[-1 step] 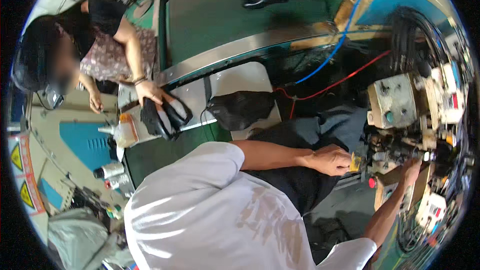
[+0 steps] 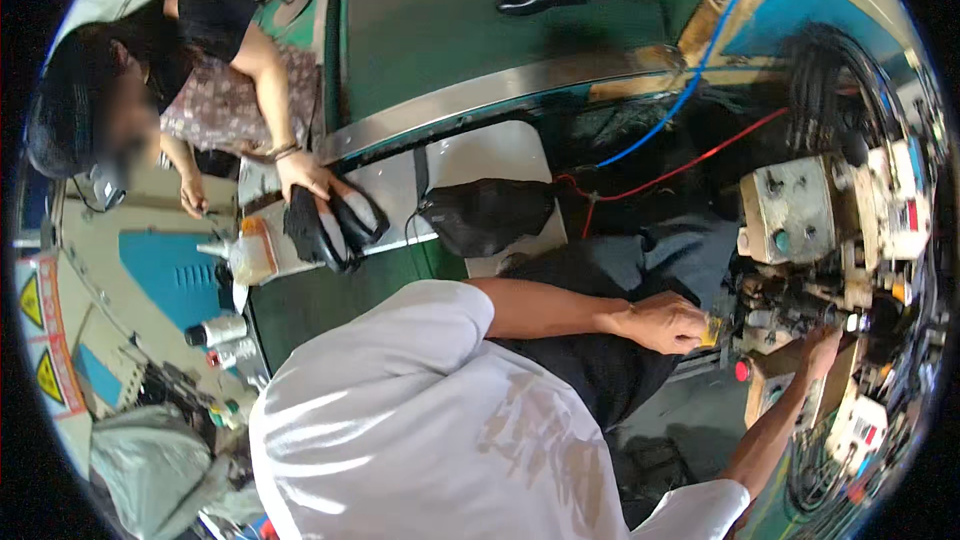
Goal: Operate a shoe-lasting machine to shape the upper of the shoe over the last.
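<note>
left hand: arm bent, fingers curled, pinching | right hand: arm stretched forward, fingers hidden

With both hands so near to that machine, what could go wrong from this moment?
1. The left hand holds a small yellow piece right against the machine; fingers might get pinched there.
2. The right hand reaches in among crowded parts, where it might snag or be caught.
3. The red cable and the blue cable hang loose above the lap; an arm might pull them.
</note>
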### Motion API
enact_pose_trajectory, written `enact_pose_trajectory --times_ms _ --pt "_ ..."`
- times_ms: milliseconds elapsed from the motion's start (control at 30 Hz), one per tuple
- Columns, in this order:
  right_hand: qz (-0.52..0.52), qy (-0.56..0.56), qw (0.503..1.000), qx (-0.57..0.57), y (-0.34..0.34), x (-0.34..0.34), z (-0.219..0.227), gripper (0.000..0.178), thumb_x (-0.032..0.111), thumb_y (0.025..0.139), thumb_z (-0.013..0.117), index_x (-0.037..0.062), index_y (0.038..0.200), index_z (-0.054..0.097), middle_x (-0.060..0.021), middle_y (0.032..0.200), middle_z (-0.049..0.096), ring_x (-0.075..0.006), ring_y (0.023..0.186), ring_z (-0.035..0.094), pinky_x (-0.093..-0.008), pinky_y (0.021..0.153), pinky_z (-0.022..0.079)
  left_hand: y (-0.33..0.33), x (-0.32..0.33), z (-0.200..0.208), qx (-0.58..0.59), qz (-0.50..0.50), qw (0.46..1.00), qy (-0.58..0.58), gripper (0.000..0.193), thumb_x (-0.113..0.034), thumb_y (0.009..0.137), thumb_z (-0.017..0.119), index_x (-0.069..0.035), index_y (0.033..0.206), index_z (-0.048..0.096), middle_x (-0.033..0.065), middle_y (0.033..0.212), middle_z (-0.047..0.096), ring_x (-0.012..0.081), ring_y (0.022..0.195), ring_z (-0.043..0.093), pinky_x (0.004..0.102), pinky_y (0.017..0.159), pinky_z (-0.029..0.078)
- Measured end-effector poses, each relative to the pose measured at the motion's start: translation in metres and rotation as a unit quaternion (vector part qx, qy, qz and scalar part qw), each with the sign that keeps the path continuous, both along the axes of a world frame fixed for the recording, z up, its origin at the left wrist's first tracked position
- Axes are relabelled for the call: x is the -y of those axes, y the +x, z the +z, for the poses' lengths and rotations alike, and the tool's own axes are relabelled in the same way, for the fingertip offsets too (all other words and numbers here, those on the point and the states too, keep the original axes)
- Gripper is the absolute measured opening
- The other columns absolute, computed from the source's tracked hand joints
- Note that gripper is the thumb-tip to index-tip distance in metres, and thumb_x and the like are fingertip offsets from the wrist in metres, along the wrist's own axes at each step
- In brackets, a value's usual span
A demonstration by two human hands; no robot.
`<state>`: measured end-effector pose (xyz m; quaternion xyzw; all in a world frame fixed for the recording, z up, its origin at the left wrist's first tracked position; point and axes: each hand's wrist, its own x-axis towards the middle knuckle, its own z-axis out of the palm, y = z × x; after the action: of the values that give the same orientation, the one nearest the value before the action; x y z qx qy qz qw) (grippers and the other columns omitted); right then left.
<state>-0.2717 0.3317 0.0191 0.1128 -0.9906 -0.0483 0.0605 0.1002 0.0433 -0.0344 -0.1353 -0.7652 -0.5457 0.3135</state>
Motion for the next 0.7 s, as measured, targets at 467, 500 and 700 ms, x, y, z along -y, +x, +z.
enact_pose_trajectory --times_ms 467,500,700 --pt "0.087 -0.087 0.992 -0.017 -0.034 -0.032 -0.004 0.064 0.050 0.101 0.056 0.0069 0.148 0.050 -0.0273 0.121 0.072 -0.0494 0.107 0.069 -0.0573 0.087 0.054 -0.009 -0.011 -0.015 0.004 0.010 1.000 -0.003 0.028 -0.020 0.084 0.070 -0.004 0.072 0.051 0.0165 0.074 0.057 0.0393 0.070 0.063 0.0506 0.063 0.047" --pt "0.101 -0.086 0.991 -0.035 -0.035 -0.020 -0.015 0.063 0.050 0.101 0.056 0.0066 0.147 0.050 -0.0282 0.120 0.072 -0.0499 0.106 0.068 -0.0579 0.087 0.053 -0.006 -0.009 -0.018 0.014 0.022 1.000 -0.004 0.028 -0.020 0.084 0.069 -0.004 0.072 0.051 0.0165 0.074 0.056 0.0395 0.070 0.062 0.0507 0.063 0.047" --pt "0.126 -0.080 0.984 -0.096 -0.065 -0.054 -0.036 0.065 0.050 0.101 0.057 0.0017 0.143 0.050 -0.0304 0.122 0.070 -0.0512 0.107 0.068 -0.0581 0.088 0.054 -0.011 -0.010 -0.019 0.003 0.019 1.000 -0.005 0.028 -0.020 0.085 0.068 -0.004 0.071 0.051 0.0166 0.073 0.056 0.0396 0.069 0.062 0.0507 0.062 0.047"
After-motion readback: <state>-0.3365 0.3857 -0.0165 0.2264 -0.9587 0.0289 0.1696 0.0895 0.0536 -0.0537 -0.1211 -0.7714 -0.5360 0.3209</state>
